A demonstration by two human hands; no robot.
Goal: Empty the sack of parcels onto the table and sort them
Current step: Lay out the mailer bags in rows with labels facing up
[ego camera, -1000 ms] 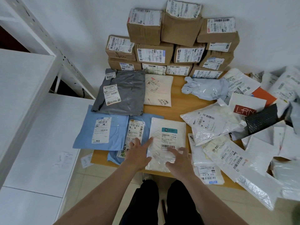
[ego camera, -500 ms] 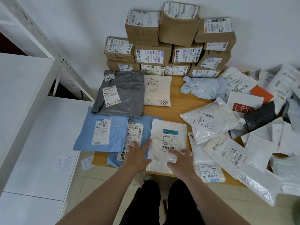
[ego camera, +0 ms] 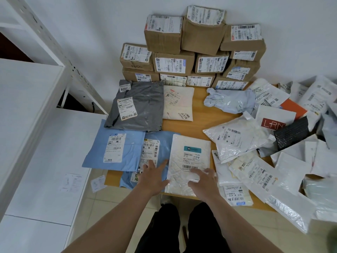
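On table [ego camera: 198,123], white parcel [ego camera: 189,152] under right grip [ego camera: 204,179].

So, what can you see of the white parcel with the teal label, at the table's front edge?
The white parcel is a flat, wrinkled mailer, seemingly plastic, lying label-up on the wooden table. A teal badge tops its printed barcode label. Its left edge overlaps a blue parcel. The right hand rests on its near right part; the left hand lies beside its left edge.
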